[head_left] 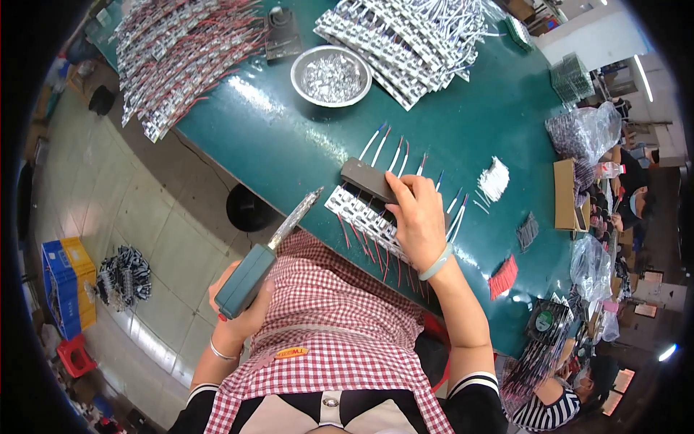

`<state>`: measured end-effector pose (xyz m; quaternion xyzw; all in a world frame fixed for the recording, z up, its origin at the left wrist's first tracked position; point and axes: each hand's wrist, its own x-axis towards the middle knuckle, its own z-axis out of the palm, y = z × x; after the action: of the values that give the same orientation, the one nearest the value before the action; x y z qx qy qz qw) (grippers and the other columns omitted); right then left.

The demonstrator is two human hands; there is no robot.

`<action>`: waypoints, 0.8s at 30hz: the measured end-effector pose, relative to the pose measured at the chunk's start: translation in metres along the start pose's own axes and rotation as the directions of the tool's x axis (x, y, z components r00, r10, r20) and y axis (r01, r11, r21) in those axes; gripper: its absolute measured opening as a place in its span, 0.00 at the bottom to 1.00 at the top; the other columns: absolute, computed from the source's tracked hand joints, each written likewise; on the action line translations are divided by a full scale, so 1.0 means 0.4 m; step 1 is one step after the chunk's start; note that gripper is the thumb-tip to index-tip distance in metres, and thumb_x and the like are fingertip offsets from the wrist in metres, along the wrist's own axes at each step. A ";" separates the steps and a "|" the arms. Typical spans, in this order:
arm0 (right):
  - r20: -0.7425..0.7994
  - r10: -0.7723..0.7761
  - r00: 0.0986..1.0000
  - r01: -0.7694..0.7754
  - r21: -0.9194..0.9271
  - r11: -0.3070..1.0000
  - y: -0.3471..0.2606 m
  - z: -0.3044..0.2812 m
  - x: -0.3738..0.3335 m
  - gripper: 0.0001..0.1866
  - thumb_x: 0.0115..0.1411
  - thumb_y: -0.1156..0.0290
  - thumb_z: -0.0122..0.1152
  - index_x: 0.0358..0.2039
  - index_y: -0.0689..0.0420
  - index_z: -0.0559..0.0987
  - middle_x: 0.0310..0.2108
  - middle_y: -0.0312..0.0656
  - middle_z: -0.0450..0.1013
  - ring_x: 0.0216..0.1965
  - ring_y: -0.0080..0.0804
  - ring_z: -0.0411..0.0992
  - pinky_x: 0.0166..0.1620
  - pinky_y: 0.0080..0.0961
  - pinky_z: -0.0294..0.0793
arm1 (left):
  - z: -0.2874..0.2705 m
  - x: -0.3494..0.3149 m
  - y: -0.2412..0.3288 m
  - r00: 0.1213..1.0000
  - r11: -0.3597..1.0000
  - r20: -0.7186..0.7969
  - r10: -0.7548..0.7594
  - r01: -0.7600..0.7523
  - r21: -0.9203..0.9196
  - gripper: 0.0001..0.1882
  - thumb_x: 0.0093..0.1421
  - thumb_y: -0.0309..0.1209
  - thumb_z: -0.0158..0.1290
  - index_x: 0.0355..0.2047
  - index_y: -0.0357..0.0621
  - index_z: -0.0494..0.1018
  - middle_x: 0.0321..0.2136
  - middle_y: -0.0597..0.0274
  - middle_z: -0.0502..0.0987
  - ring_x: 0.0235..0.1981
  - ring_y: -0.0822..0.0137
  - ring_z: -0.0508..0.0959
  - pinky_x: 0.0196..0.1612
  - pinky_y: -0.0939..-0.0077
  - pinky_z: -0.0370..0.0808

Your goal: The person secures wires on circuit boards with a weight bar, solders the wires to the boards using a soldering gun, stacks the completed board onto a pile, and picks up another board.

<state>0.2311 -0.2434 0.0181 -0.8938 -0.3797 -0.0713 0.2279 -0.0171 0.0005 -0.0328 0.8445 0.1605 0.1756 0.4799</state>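
Green nozzled tool (247, 281), your left hand (253, 309) wrapped round it
Your right hand (421, 218) sits nearer the circuit-board panel (361, 218), pinching a dark bar (363, 177) parallel to its far edge.

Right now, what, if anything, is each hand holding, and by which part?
The left hand grips the green tool by its body. The right hand has fingers on the dark bar toward its right end; whether gripping cannot be told.

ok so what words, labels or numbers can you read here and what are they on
I won't copy wording, but print shows on:
Yellow tag on the checked apron: partly legible, rest too small
Blue and yellow box: too small to read
Pale sheet at far right: too blurred
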 end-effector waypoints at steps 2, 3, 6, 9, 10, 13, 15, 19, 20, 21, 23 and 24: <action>-0.028 -0.003 1.000 0.001 -0.045 0.999 0.016 -0.016 0.034 0.29 0.50 0.80 0.70 0.55 0.58 0.78 0.45 0.45 0.73 0.46 0.44 0.71 0.45 0.39 0.68 | -0.004 0.024 0.027 0.998 0.999 -0.043 0.051 -0.051 -0.019 0.13 0.48 0.21 0.65 0.36 0.32 0.80 0.30 0.51 0.81 0.26 0.60 0.82 0.30 0.73 0.78; -0.049 -0.003 0.999 0.000 -0.064 0.998 0.033 -0.019 0.062 0.28 0.50 0.80 0.69 0.55 0.57 0.78 0.45 0.45 0.73 0.46 0.44 0.71 0.45 0.40 0.68 | -0.004 0.033 0.040 0.993 0.995 -0.077 0.088 -0.091 -0.035 0.13 0.48 0.21 0.65 0.36 0.32 0.80 0.29 0.52 0.80 0.25 0.61 0.81 0.30 0.73 0.77; -0.118 -0.052 0.992 0.034 -0.149 0.988 0.146 -0.013 0.164 0.28 0.51 0.80 0.69 0.55 0.55 0.79 0.45 0.45 0.74 0.47 0.44 0.71 0.46 0.40 0.68 | -0.005 0.046 0.055 0.994 0.995 -0.072 0.085 -0.089 -0.049 0.12 0.48 0.20 0.65 0.35 0.32 0.79 0.28 0.54 0.79 0.24 0.63 0.81 0.29 0.74 0.76; -0.061 -0.048 0.997 0.041 -0.105 0.994 0.265 -0.012 0.221 0.27 0.52 0.80 0.68 0.55 0.53 0.80 0.46 0.46 0.73 0.49 0.48 0.71 0.51 0.41 0.71 | -0.010 0.073 0.082 0.982 0.984 -0.073 0.174 -0.177 -0.034 0.12 0.48 0.19 0.64 0.35 0.32 0.79 0.28 0.54 0.79 0.24 0.64 0.81 0.29 0.75 0.76; -0.070 -0.058 0.996 0.051 -0.103 0.993 0.289 -0.009 0.226 0.27 0.52 0.80 0.68 0.55 0.53 0.80 0.46 0.46 0.73 0.49 0.48 0.71 0.51 0.41 0.71 | -0.013 0.079 0.089 0.980 0.983 -0.083 0.181 -0.184 -0.027 0.12 0.48 0.19 0.64 0.35 0.32 0.79 0.28 0.54 0.79 0.24 0.64 0.81 0.29 0.75 0.76; 0.021 -0.044 0.999 0.043 0.014 0.999 0.312 -0.001 0.223 0.24 0.55 0.79 0.67 0.55 0.54 0.80 0.47 0.47 0.74 0.50 0.48 0.71 0.54 0.38 0.71 | -0.024 0.080 0.100 0.977 0.980 -0.094 0.192 -0.195 -0.031 0.12 0.48 0.19 0.65 0.35 0.32 0.79 0.28 0.54 0.80 0.24 0.64 0.81 0.29 0.75 0.76; -0.075 -0.086 0.994 0.087 0.018 0.996 0.280 -0.004 0.207 0.24 0.55 0.79 0.66 0.54 0.55 0.80 0.47 0.46 0.74 0.50 0.48 0.71 0.53 0.39 0.71 | -0.042 0.068 0.104 0.982 0.983 -0.052 0.182 -0.181 0.015 0.13 0.48 0.18 0.65 0.35 0.31 0.79 0.29 0.53 0.80 0.26 0.63 0.81 0.30 0.74 0.77; -0.031 -0.072 0.997 0.075 0.113 0.991 0.064 -0.025 0.072 0.27 0.55 0.81 0.65 0.58 0.60 0.76 0.53 0.54 0.72 0.56 0.55 0.70 0.59 0.42 0.70 | -0.019 0.071 0.096 0.976 0.977 -0.196 0.092 -0.126 -0.170 0.14 0.49 0.16 0.65 0.38 0.29 0.79 0.33 0.49 0.82 0.32 0.61 0.84 0.35 0.73 0.80; 0.088 0.001 0.996 -0.012 0.118 0.993 0.000 -0.022 0.009 0.31 0.52 0.79 0.68 0.59 0.60 0.75 0.55 0.55 0.71 0.56 0.56 0.70 0.59 0.43 0.70 | -0.027 0.081 0.096 0.967 0.982 -0.238 0.092 -0.127 -0.138 0.14 0.49 0.16 0.65 0.38 0.29 0.79 0.33 0.49 0.82 0.32 0.61 0.84 0.35 0.73 0.80; 0.170 0.033 0.985 -0.051 0.103 0.993 -0.061 -0.034 -0.049 0.36 0.51 0.73 0.72 0.62 0.61 0.72 0.58 0.55 0.70 0.58 0.56 0.69 0.61 0.45 0.68 | -0.030 0.101 0.097 0.965 0.976 -0.217 0.145 -0.175 -0.127 0.15 0.49 0.16 0.65 0.38 0.29 0.79 0.33 0.49 0.82 0.32 0.62 0.84 0.36 0.74 0.79; 0.235 0.022 0.972 -0.019 -0.014 1.000 -0.143 -0.018 -0.135 0.44 0.48 0.61 0.77 0.64 0.61 0.69 0.65 0.56 0.63 0.63 0.60 0.62 0.65 0.51 0.61 | -0.036 0.123 0.107 0.964 0.971 -0.200 0.176 -0.204 -0.124 0.15 0.49 0.17 0.65 0.39 0.29 0.78 0.34 0.50 0.82 0.32 0.63 0.84 0.35 0.76 0.79; 0.209 0.023 0.978 -0.012 -0.056 0.998 -0.165 -0.008 -0.162 0.45 0.47 0.61 0.78 0.64 0.60 0.69 0.65 0.55 0.61 0.62 0.57 0.62 0.62 0.52 0.63 | -0.043 0.130 0.102 0.960 0.971 -0.214 0.182 -0.209 -0.114 0.15 0.49 0.17 0.65 0.39 0.29 0.78 0.34 0.50 0.82 0.32 0.63 0.84 0.35 0.76 0.79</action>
<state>0.1387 -0.2466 0.0249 -0.9055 -0.3917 0.0150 0.1626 0.0257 0.0163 0.0183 0.7992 0.1118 0.3177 0.4977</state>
